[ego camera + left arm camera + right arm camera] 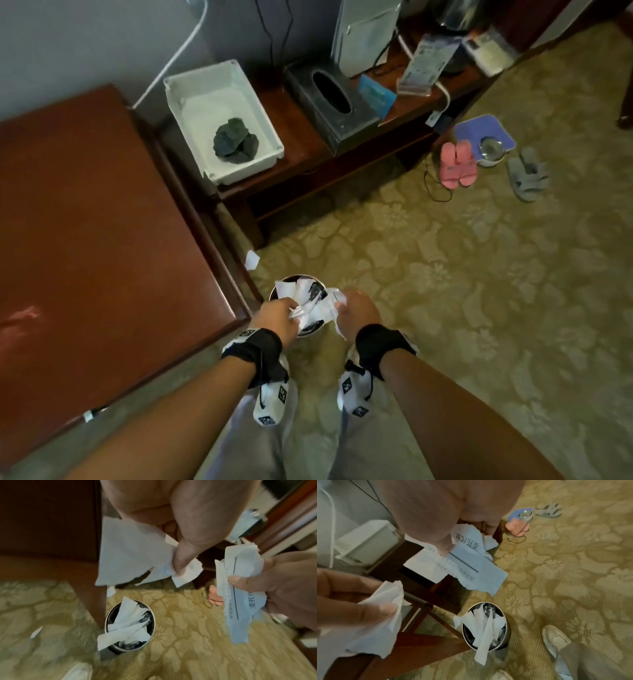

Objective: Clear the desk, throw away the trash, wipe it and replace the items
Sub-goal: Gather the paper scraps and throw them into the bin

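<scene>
Olive floral carpet (445,274); brown desk (85,222) left of bin (308,333); white tray (222,123) holding dark cloth (234,142) beyond bin.

Head: left hand (274,317) and right hand (356,313) directly above bin, torn paper (320,306) between them.

Left wrist: left hand pinches blank white piece (130,550), ragged edge; bin below it stuffed with white strips (126,615).

Right wrist: right hand clamps printed piece (467,563) above bin; black rule, Chinese characters; one strip overhangs bin rim.
</scene>
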The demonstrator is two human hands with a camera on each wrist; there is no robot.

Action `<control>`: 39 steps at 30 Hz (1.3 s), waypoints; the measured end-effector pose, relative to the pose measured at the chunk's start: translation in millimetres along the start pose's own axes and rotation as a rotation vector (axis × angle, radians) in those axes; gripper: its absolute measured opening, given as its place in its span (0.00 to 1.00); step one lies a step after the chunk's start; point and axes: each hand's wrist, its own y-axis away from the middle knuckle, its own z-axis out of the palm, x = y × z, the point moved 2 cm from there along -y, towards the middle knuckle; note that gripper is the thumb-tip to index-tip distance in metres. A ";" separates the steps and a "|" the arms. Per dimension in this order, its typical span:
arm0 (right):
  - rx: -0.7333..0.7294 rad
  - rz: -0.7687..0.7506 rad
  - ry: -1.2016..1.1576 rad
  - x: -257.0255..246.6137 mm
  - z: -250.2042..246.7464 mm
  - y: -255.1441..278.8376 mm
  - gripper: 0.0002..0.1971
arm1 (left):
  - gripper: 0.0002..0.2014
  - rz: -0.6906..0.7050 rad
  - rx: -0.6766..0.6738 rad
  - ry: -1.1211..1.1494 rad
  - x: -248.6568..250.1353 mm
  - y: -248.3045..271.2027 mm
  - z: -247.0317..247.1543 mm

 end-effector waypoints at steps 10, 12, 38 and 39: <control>-0.086 -0.110 -0.014 66.0 111.4 -196.7 0.19 | 0.12 -0.244 0.073 0.051 -45.6 -173.7 137.0; -0.099 -0.094 -0.084 79.3 146.7 -229.4 0.18 | 0.12 -0.281 0.061 0.032 -60.3 -206.5 167.9; -0.174 -0.708 0.673 31.9 284.0 -341.3 0.17 | 0.11 -0.175 0.025 -0.043 -130.5 -314.4 268.0; -0.197 -0.718 0.639 32.9 282.2 -343.2 0.16 | 0.09 -0.143 0.013 -0.053 -130.4 -315.2 264.1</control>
